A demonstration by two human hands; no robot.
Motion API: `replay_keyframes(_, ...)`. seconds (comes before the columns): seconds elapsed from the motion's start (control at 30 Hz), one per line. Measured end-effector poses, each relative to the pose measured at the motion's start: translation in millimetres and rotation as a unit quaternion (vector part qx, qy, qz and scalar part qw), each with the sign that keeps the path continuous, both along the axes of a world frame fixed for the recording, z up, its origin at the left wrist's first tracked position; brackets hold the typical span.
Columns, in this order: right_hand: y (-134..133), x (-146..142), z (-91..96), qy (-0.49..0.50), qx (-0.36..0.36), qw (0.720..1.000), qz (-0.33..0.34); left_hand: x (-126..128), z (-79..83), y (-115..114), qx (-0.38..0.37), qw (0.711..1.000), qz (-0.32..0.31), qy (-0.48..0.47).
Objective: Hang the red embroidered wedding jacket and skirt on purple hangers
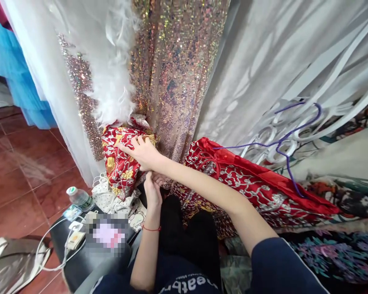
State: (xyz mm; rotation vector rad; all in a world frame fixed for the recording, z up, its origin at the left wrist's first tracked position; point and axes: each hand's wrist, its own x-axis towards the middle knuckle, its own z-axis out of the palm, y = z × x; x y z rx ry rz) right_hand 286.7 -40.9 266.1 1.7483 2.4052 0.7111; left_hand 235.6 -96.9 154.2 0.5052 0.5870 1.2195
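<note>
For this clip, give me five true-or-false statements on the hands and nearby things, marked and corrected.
1. The right hand lies on the red bundle. True.
2. The bracelet is on the right wrist. False: the bracelet is on the left wrist.
3. The hanger is purple. True.
4. The bottle is uncapped. False: the bottle has its cap on.
5. The floor is tiled. True.

Over here, a black seat is carrying a water bottle, a polka-dot cloth and a looping white cable; a grey bag is lying on the red tiled floor.
</note>
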Motion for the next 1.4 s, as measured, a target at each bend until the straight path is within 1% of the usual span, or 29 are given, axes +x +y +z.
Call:
replay_keyframes(0.07, 4, -5, 8.2, -0.011, -0.017, 1.0, -0.007, 0, 3.6, 1, -0.013, 1.0, 0.008, -0.015)
replay_keyframes(0.13, 10, -13, 15.4, -0.018, -0.037, 0.999, -0.02, 3, 6.9, 3, -0.042, 0.998, 0.022, -0.039)
replay_keyframes(0.2, 16, -25, 20.2, -0.029, -0.054, 0.997, -0.055, 7, 9.5, 7, -0.059, 0.994, 0.049, -0.073)
replay_keyframes(0.3, 26, -41, 22.2, -0.052, -0.061, 0.987, -0.138, 12, 12.1, 13, -0.051, 0.988, 0.086, -0.117)
replay_keyframes(0.33, 29, -43, 21.8, -0.055, -0.056, 0.986, -0.15, 12, 12.7, 16, -0.044, 0.987, 0.094, -0.121)
replay_keyframes(0.4, 33, -41, 20.0, -0.053, -0.052, 0.986, -0.149, 10, 13.3, 21, -0.033, 0.987, 0.108, -0.115)
replay_keyframes(0.47, 33, -32, 17.5, -0.032, -0.054, 0.99, -0.127, 5, 13.8, 26, -0.029, 0.987, 0.123, -0.097)
replay_keyframes(0.53, 30, -21, 15.4, 0.017, -0.061, 0.992, -0.113, 0, 16.0, 31, -0.028, 0.988, 0.134, -0.073)
replay_keyframes(0.6, 27, -11, 15.2, 0.074, -0.068, 0.99, -0.1, -3, 21.6, 33, -0.011, 0.987, 0.152, -0.051)
replay_keyframes(0.67, 25, 0, 18.5, 0.123, -0.076, 0.987, -0.074, -3, 30.7, 33, 0.019, 0.979, 0.201, -0.029)
replay_keyframes(0.77, 23, 25, 31.7, 0.197, -0.075, 0.977, -0.034, 0, 45.9, 32, 0.055, 0.95, 0.307, 0.032)
replay_keyframes(0.8, 22, 37, 38.1, 0.222, -0.069, 0.972, -0.037, 0, 50.2, 33, 0.066, 0.938, 0.335, 0.064)
replay_keyframes(0.83, 22, 51, 45.2, 0.244, -0.059, 0.967, -0.052, 0, 54.0, 34, 0.08, 0.928, 0.348, 0.103)
replay_keyframes(0.87, 21, 67, 52.5, 0.262, -0.033, 0.962, -0.073, -1, 57.5, 35, 0.097, 0.921, 0.349, 0.142)
replay_keyframes(0.9, 20, 84, 59.6, 0.272, -0.005, 0.956, -0.109, -2, 60.9, 36, 0.12, 0.916, 0.339, 0.179)
replay_keyframes(0.97, 17, 118, 71.2, 0.276, 0.048, 0.946, -0.162, -4, 68.2, 37, 0.177, 0.906, 0.303, 0.237)
replay_keyframes(1.03, 11, 149, 76.9, 0.256, 0.07, 0.939, -0.217, -4, 76.2, 35, 0.23, 0.897, 0.267, 0.267)
replay_keyframes(1.07, 8, 162, 77.3, 0.249, 0.063, 0.934, -0.247, -2, 79.9, 33, 0.251, 0.894, 0.252, 0.273)
replay_keyframes(1.13, 1, 180, 73.4, 0.262, 0.021, 0.92, -0.291, 2, 85.2, 27, 0.276, 0.897, 0.215, 0.27)
replay_keyframes(1.2, -3, 188, 65.4, 0.296, -0.041, 0.907, -0.297, 8, 86.1, 21, 0.278, 0.909, 0.169, 0.262)
replay_keyframes(1.3, -5, 184, 49.5, 0.329, -0.139, 0.899, -0.252, 19, 80.3, 14, 0.248, 0.93, 0.093, 0.256)
replay_keyframes(1.4, -3, 169, 33.2, 0.335, -0.222, 0.889, -0.219, 28, 75.4, 10, 0.199, 0.949, 0.044, 0.241)
